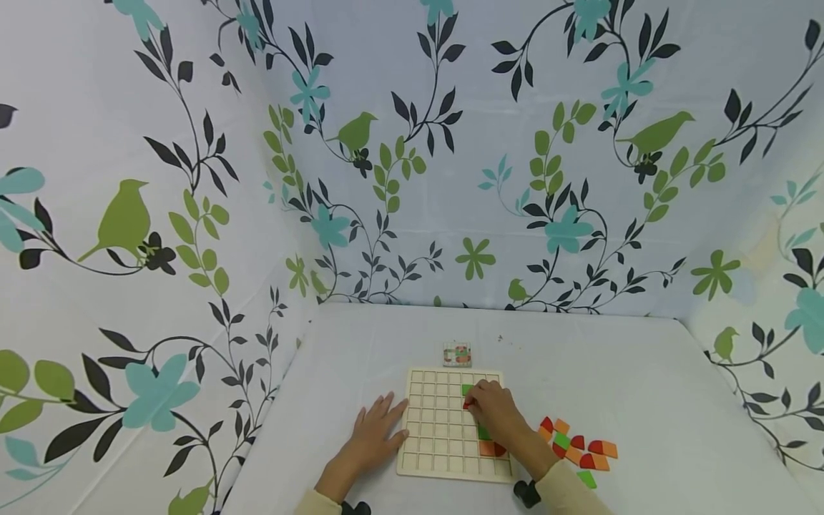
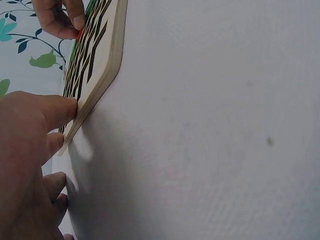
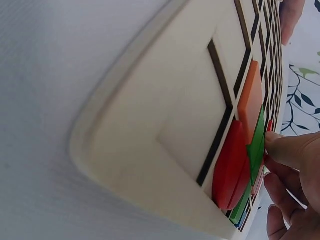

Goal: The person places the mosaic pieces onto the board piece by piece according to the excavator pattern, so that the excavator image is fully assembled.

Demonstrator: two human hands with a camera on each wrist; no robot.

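the left hand (image 1: 376, 433) lies palm down at the left side of the wooden grid board (image 1: 438, 429), its fingers fairly straight and spread apart. its thumb and forefinger touch that edge of the board, while the other fingers rest on the white cloth just beside it. the right hand (image 1: 494, 408) reaches in over the board's right part, wrist bent, forearm coming from the near right, thumb and fingertips drawn together on a small red piece (image 1: 466, 405).

just past the board's far edge lies a small printed card (image 1: 457, 354) with coloured shapes; any writing on it is too small to read.

the red piece sits pinched at the fingertips, over the board's right part, right by a green square (image 1: 467, 390) on its far side. nearer on the board, partly under the right hand, are another green piece (image 1: 483, 433), an orange piece (image 1: 487, 448) and a red rounded piece (image 1: 500, 450). right of the board lie loose pieces (image 1: 563, 440) in red, orange and green.
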